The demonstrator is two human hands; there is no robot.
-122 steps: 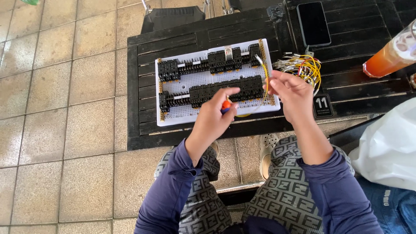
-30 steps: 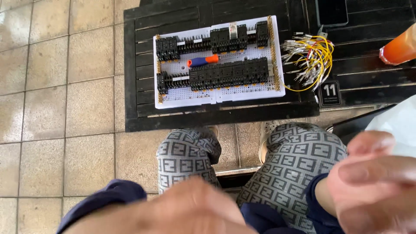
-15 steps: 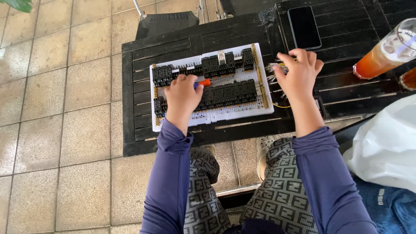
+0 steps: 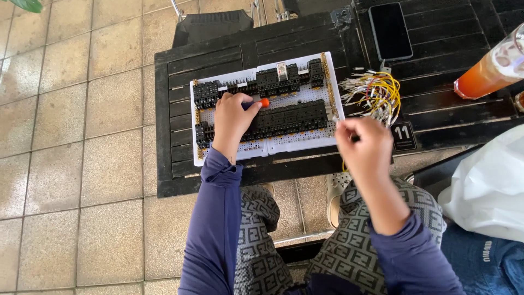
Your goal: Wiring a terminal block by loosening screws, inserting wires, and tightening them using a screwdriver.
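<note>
Black square sign (image 4: 404, 137) beside hands (image 4: 364, 145)

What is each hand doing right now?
Left hand: shut on small orange-tipped tool, over white breadboard.
Right hand: shut on thin yellow wire.

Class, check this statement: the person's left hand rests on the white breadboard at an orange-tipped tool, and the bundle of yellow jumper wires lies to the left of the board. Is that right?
Not quite. The head view shows the bundle of yellow jumper wires lying to the right of the white breadboard, not the left. The rest stands: the left hand rests on the board at the orange-tipped tool.
</note>
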